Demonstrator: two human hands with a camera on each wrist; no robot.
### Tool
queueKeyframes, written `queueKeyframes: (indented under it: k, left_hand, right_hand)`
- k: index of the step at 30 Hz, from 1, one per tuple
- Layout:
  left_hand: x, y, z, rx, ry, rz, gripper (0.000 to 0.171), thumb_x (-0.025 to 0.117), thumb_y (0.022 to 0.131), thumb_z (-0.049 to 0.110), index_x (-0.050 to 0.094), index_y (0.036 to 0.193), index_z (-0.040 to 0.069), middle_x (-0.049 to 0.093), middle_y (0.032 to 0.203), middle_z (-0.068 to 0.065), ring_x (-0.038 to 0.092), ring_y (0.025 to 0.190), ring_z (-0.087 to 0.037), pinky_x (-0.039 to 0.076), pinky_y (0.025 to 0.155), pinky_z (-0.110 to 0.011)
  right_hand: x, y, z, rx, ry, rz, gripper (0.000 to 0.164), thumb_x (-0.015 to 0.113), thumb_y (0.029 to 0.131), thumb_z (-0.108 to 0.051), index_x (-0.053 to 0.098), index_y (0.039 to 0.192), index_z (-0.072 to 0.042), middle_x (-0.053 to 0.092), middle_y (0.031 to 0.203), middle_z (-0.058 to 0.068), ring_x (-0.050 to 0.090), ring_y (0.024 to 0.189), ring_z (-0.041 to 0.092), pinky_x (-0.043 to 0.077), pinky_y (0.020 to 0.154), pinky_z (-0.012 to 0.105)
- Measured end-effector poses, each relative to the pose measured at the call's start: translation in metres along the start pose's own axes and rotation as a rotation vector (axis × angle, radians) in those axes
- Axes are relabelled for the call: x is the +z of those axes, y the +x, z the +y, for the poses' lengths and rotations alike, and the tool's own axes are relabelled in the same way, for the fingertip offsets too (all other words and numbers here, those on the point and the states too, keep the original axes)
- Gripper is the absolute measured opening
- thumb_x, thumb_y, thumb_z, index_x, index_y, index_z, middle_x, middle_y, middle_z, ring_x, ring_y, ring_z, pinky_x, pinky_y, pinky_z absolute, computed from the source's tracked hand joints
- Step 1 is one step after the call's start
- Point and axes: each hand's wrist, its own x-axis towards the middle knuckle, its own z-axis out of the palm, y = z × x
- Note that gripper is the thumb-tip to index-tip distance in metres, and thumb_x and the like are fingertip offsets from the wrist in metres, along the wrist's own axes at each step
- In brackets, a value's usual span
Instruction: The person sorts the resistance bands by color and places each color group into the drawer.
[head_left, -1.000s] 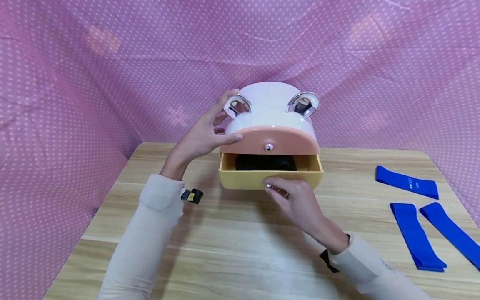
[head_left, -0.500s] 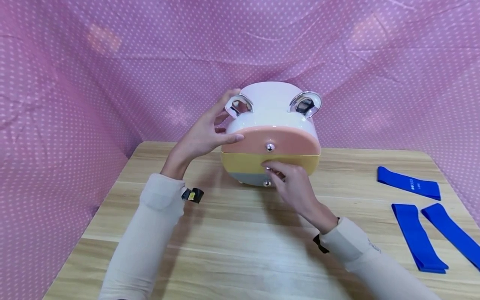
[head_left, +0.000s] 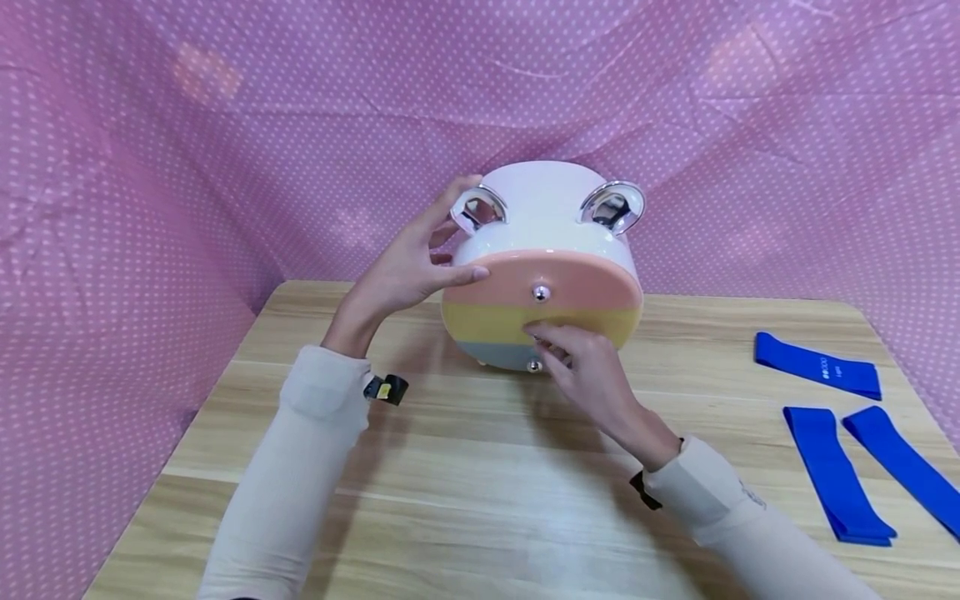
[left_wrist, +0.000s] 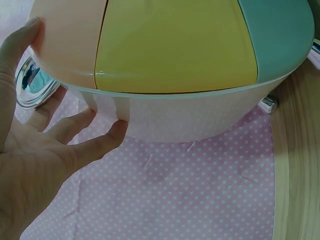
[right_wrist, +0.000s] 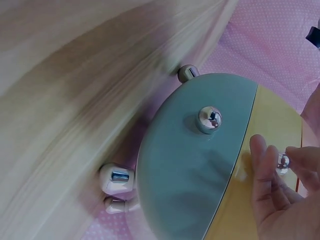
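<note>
A small rounded cabinet [head_left: 543, 200] with a white body and two silver ears stands at the back of the table. Its front has a peach top drawer [head_left: 502, 283], a yellow middle drawer [head_left: 483, 325] and a blue-green bottom drawer [head_left: 495, 356], all flush. My left hand [head_left: 408, 258] grips the cabinet's left edge, thumb on the peach front and fingertips against the white side. At the yellow drawer, my right hand [head_left: 588, 367] pinches the silver knob [right_wrist: 283, 163] between thumb and fingers. The drawer's contents are hidden.
Three flat blue bands lie on the right of the wooden table [head_left: 480, 500]: one farther back [head_left: 817, 367], one nearer [head_left: 836, 475] and one at the edge of view [head_left: 907, 467]. Pink dotted cloth [head_left: 360, 100] hangs close behind the cabinet.
The yellow drawer, open a second ago with something black inside, has slid shut. My right hand moved inward with its knob. The left hand has kept its hold.
</note>
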Motion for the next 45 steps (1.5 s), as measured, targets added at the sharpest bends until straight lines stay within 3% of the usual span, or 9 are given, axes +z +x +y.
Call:
queueKeyframes:
  k: [10,18,28,45]
  left_hand:
    - [0.000,-0.001,-0.002,-0.003,-0.022,0.005,0.101,0.087,0.087,0.015,0.028,0.163,0.044,0.034,0.169,0.003,0.037,0.156,-0.032,0.043,0.117,-0.065]
    - [-0.001,-0.001,-0.002,0.010,-0.034,0.006,0.100,0.087,0.087,0.012,0.028,0.164,0.037,0.037,0.167,0.001,0.038,0.155,-0.032,0.044,0.118,-0.062]
    - [-0.001,-0.001,-0.002,0.007,-0.030,0.008,0.101,0.087,0.086,0.013,0.028,0.164,0.040,0.035,0.168,0.002,0.038,0.155,-0.033,0.045,0.117,-0.061]
    - [0.000,-0.001,-0.003,-0.003,0.013,0.010,0.101,0.088,0.086,0.019,0.028,0.164,0.040,0.035,0.168,0.003,0.039,0.155,-0.035,0.046,0.116,-0.061]
  right_hand:
    - [0.005,-0.014,0.009,-0.122,-0.106,-0.060,0.020,0.077,0.090,-0.001,0.081,0.109,-0.005,0.079,0.090,0.007,0.069,0.071,0.014,0.060,0.064,0.029]
    - [0.009,-0.017,0.021,-0.084,-0.164,-0.145,0.017,0.078,0.091,-0.007,0.081,0.108,-0.010,0.081,0.099,0.005,0.075,0.084,0.019,0.063,0.076,0.039]
    - [0.016,-0.010,0.034,-0.043,-0.209,-0.259,0.018,0.077,0.093,-0.008,0.081,0.111,-0.011,0.081,0.106,0.004,0.076,0.096,0.023,0.063,0.083,0.044]
    - [0.022,-0.013,0.033,-0.059,-0.265,-0.253,0.016,0.075,0.094,-0.008,0.081,0.107,-0.014,0.081,0.098,0.003,0.076,0.082,0.024,0.063,0.073,0.045]
